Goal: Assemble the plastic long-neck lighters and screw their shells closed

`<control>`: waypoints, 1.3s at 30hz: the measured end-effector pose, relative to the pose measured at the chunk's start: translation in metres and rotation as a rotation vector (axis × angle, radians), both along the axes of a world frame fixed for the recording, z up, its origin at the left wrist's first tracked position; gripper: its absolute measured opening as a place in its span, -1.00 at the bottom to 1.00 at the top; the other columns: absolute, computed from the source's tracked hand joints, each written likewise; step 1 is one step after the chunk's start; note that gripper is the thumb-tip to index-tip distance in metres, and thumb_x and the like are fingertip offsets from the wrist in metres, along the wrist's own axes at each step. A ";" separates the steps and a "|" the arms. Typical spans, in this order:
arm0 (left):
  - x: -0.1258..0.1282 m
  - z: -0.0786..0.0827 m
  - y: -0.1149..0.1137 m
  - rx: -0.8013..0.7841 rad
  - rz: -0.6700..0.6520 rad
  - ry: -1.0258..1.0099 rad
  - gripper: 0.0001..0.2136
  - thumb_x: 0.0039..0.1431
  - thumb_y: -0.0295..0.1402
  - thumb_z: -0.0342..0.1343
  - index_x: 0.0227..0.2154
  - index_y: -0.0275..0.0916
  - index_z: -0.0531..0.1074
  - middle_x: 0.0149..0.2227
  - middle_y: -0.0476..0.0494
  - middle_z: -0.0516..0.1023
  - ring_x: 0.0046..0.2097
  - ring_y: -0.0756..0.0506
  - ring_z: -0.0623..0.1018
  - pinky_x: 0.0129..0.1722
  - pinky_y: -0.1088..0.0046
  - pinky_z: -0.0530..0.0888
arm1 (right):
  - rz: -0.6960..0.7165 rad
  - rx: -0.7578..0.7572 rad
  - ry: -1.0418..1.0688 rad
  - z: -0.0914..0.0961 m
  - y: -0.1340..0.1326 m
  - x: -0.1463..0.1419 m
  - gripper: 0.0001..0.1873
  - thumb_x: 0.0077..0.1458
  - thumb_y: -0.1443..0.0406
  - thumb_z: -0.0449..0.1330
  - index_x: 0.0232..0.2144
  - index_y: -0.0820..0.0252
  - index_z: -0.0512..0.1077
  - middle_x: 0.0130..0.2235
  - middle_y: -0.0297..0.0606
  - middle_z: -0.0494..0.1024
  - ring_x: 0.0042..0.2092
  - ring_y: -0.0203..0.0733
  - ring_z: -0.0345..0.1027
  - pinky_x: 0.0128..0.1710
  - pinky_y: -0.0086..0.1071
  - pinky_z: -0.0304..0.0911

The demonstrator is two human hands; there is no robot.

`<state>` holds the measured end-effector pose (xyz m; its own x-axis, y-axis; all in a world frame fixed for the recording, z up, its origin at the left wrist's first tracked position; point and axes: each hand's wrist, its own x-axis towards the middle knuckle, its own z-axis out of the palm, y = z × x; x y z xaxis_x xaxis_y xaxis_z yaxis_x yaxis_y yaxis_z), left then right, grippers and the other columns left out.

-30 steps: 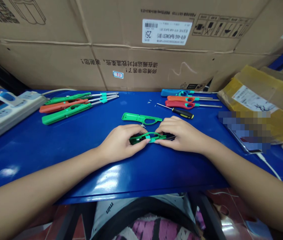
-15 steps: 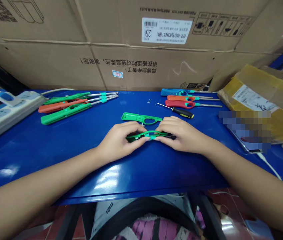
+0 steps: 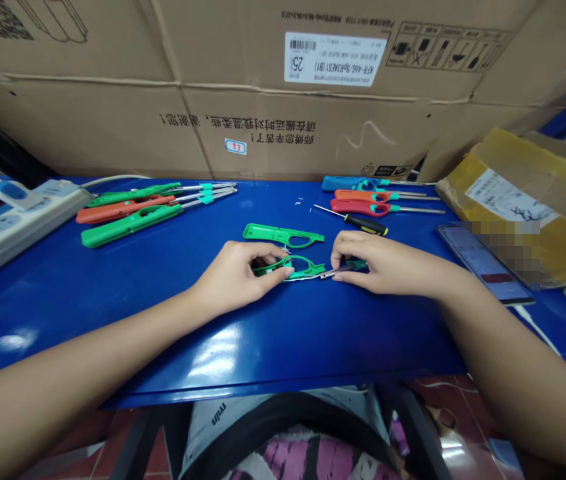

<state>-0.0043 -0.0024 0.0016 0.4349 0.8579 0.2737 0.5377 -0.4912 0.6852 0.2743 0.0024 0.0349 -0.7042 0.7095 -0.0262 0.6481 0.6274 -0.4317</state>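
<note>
My left hand (image 3: 243, 273) is closed around the handle end of a green lighter casing half (image 3: 307, 265), its trigger loop showing beyond my thumb. A thin white wire runs along the casing's lower edge. My right hand (image 3: 377, 260) pinches a metal lighter tube (image 3: 331, 273) with a dark green piece beside it; the tube's near end lies by the tip of the casing. Just behind, a second green casing half (image 3: 283, 235) rests on the table with its inside showing. A small whitish part (image 3: 287, 251) sits between the two halves, partly hidden.
Assembled lighters lie in a left group (image 3: 133, 223) and a right group (image 3: 363, 205). A screwdriver (image 3: 367, 225) and tiny screws (image 3: 299, 201) lie behind my hands. A power strip (image 3: 7, 223) stands left; a phone (image 3: 487, 267) and cardboard package (image 3: 517, 200) are right.
My right hand has moved right, away from my left, with the metal tube in its fingers. The held casing has tilted so its loop shows more fully.
</note>
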 end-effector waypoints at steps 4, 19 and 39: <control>0.000 0.002 0.002 0.037 -0.008 0.043 -0.75 0.18 -0.20 0.27 -0.17 -0.22 0.65 -0.24 -0.10 0.69 -0.33 -0.05 0.58 -0.35 0.48 0.46 | -0.006 -0.015 0.037 0.005 0.000 -0.002 -0.92 0.27 0.29 0.16 -0.22 0.17 0.44 -0.19 -0.22 0.52 -0.21 -0.17 0.39 -0.19 -0.32 0.28; -0.002 0.000 0.006 0.018 -0.094 0.073 -0.67 0.27 -0.19 0.19 -0.02 -0.26 0.61 -0.25 -0.15 0.55 -0.30 -0.06 0.55 -0.28 0.40 0.47 | 0.051 0.064 0.164 -0.006 0.006 -0.005 -0.91 0.23 0.37 0.20 -0.28 0.19 0.53 -0.23 -0.22 0.55 -0.22 -0.20 0.43 -0.17 -0.33 0.31; -0.002 -0.001 0.006 -0.004 -0.142 0.097 -0.69 0.32 -0.21 0.13 -0.01 -0.24 0.60 -0.23 -0.14 0.51 -0.21 -0.09 0.55 -0.12 0.32 0.49 | 0.003 0.048 0.142 -0.007 0.008 -0.006 -0.92 0.20 0.39 0.19 -0.32 0.18 0.50 -0.26 -0.24 0.56 -0.19 -0.16 0.42 -0.16 -0.30 0.28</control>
